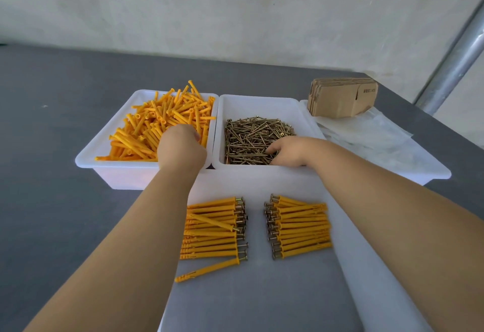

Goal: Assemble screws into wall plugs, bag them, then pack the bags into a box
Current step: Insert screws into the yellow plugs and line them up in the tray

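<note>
My left hand is curled down in the orange wall plugs heaped in the left bin; what it holds is hidden. Right beside, my right hand digs into brassy screws; grip unclear. Nearer me, two rows of assembled plugs lie heads inward.

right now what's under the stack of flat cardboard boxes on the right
The flat cardboard boxes lie on clear plastic bags piled in the rightmost white bin. How many bags there are, and whether anything else lies beneath them, is hidden.
</note>
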`<state>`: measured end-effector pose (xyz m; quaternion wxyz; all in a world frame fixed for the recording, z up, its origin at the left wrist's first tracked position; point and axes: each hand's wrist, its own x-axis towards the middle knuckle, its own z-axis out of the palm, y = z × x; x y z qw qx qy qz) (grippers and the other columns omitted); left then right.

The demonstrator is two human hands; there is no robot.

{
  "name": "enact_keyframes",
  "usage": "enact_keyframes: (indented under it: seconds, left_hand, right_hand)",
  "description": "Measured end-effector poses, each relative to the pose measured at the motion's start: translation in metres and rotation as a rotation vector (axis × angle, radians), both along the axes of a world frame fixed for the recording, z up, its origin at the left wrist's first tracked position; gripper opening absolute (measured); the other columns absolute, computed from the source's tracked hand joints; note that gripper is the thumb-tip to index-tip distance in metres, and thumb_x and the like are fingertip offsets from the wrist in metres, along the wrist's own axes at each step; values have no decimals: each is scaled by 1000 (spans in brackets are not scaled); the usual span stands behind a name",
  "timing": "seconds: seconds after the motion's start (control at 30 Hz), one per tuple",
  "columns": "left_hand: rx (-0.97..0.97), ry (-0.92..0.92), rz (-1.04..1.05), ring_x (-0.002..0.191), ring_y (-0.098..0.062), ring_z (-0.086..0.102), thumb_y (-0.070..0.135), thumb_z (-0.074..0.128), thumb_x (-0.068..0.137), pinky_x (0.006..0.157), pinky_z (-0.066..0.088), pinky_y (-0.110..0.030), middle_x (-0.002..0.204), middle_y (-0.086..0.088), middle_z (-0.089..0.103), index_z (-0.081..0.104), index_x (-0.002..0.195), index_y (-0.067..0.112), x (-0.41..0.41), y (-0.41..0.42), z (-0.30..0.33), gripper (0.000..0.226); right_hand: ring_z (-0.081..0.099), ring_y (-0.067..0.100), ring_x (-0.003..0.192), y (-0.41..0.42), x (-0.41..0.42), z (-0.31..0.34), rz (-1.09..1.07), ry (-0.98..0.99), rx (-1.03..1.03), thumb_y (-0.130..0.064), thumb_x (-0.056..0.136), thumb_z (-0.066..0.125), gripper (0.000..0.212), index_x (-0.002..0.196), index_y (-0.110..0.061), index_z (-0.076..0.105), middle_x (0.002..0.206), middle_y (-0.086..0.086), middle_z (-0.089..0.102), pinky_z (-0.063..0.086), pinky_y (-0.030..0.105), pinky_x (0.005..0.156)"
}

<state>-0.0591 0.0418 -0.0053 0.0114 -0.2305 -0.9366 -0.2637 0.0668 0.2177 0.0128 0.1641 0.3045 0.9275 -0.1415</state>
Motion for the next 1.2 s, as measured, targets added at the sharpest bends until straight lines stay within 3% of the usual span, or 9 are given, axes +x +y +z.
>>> enact_keyframes:
  seconds: [0.13,0.27,0.4,0.47,0.6,0.73,0.93,1.03,1.2]
  left_hand:
    - [222,127,-7,105,-27,60,1,64,85,73,45,-27,132,-10,55,68,121,13,2,0,-2,38]
    - [422,216,-16,84,-16,56,11,72,84,63,31,-15,112,-7,61,73,104,13,1,1,-3,20]
    - [573,262,-83,83,-15,59,4,70,82,65,40,-13,99,-4,63,71,99,15,5,2,0,20]
    - [640,231,-101,80,-15,60,6,73,82,67,47,-20,95,-1,62,67,101,18,9,3,-1,24]
    - [812,12,-181,75,1,68,2,69,87,60,50,-9,107,5,58,54,125,29,15,0,1,48]
    - [893,-154,-363,78,-9,72,-12,50,92,70,60,-28,106,-4,66,63,121,14,24,-2,3,42]
    - [881,-323,-644,54,-12,52,-1,54,97,53,45,-20,89,-8,74,67,104,4,44,4,7,15]
    - [737,-359,-751,52,-11,44,4,55,98,51,40,-22,87,-10,75,67,102,3,52,8,5,13]
    - [603,-344,-745,56,-14,47,7,60,96,56,44,-29,84,-3,76,62,106,9,54,9,1,10]
  right_hand:
    - [49,23,131,-9,-11,3,49,-94,60,-23,94,62,54,145,-18,48,147,1,48,43,31,101]
    - [56,24,123,-8,-9,-5,-19,102,-1,-14,92,65,34,126,-16,67,132,2,62,47,35,104]
    - [63,20,105,-5,-3,-12,-67,321,-106,-15,88,71,12,97,-16,79,105,2,73,51,34,95]
    - [64,18,101,-4,-3,-15,-69,362,-102,-16,87,72,9,92,-16,80,100,1,74,51,32,91]
    - [66,11,91,-2,0,-18,-156,717,-62,-18,89,70,9,86,-19,78,92,-8,73,50,28,79]
    - [73,11,90,-6,14,-3,-448,1174,-632,-19,88,72,3,86,-20,73,93,-2,76,59,36,82]
    - [74,18,74,-12,47,21,-516,1462,-977,-16,95,61,4,92,-15,63,79,1,75,58,32,67]
    - [49,8,44,-22,57,8,-388,1371,-656,-22,97,59,14,91,-23,71,59,-9,60,49,25,51]
    - [59,6,79,-39,59,-14,-7,1105,-87,-16,92,67,22,102,-34,75,86,-16,65,45,21,70]
